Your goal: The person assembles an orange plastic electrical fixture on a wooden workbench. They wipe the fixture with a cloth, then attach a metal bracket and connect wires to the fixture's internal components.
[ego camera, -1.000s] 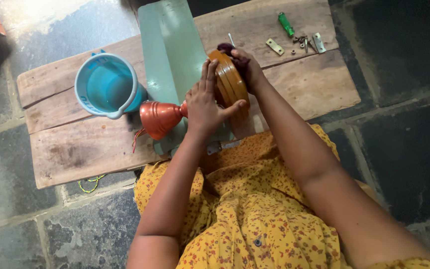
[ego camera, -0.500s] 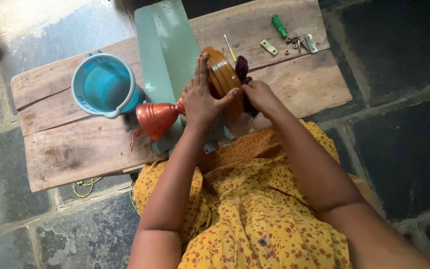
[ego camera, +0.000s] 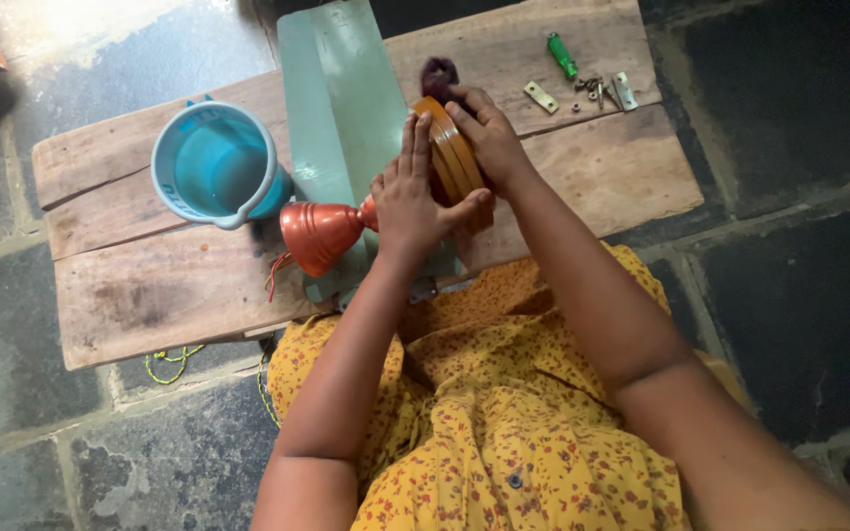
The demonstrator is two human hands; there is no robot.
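An orange-brown round disc (ego camera: 452,157) stands on edge over a pale green fan blade (ego camera: 341,108) that lies on a low wooden table (ego camera: 159,285). My left hand (ego camera: 413,202) presses flat against the disc's left face. My right hand (ego camera: 487,138) grips its upper right rim, with a dark purple cloth (ego camera: 438,74) just beyond the fingers. A copper-coloured bell-shaped motor cover (ego camera: 319,234) with red wires sits to the left of my left hand.
A blue plastic jug (ego camera: 211,172) stands on the table's left side. A green-handled screwdriver (ego camera: 562,54), small metal plates (ego camera: 541,96) and screws (ego camera: 590,88) lie at the far right. Yellow-green string (ego camera: 171,362) lies on the stone floor.
My right hand has moved up from the disc's near side to its top rim. The dark cloth now shows above the disc. The left hand stays on the disc.
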